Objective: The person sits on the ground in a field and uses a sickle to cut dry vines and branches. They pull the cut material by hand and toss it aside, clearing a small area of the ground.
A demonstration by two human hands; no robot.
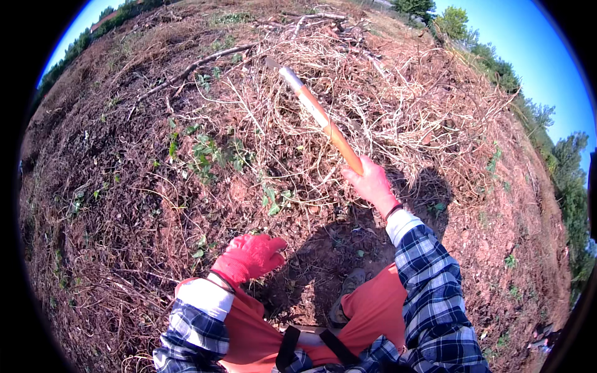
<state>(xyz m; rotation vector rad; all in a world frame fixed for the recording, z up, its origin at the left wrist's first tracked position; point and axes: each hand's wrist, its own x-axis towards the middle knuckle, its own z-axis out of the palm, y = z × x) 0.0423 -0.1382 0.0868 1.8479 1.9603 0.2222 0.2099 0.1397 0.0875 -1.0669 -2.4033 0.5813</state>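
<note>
My right hand [371,184], in a red glove, is closed round the lower end of a tool with an orange and white handle [333,133]. The tool points up and to the left, over the dry vines. At its far end are a silver-coloured collar [291,78] and a small metal head [273,63], whose exact kind I cannot tell. My left hand [252,256], also red-gloved, hovers by my left knee with its fingers curled and the thumb apart. I see nothing in it, though its palm is hidden. Green-leaved vines [207,154] grow ahead of it.
A tangled heap of dry vines [410,116] covers the ground ahead and to the right. A long branch [196,65] lies at the upper left, and cut branches [322,17] lie farther off. My boot [352,282] stands on reddish soil. Trees [494,65] line the right edge.
</note>
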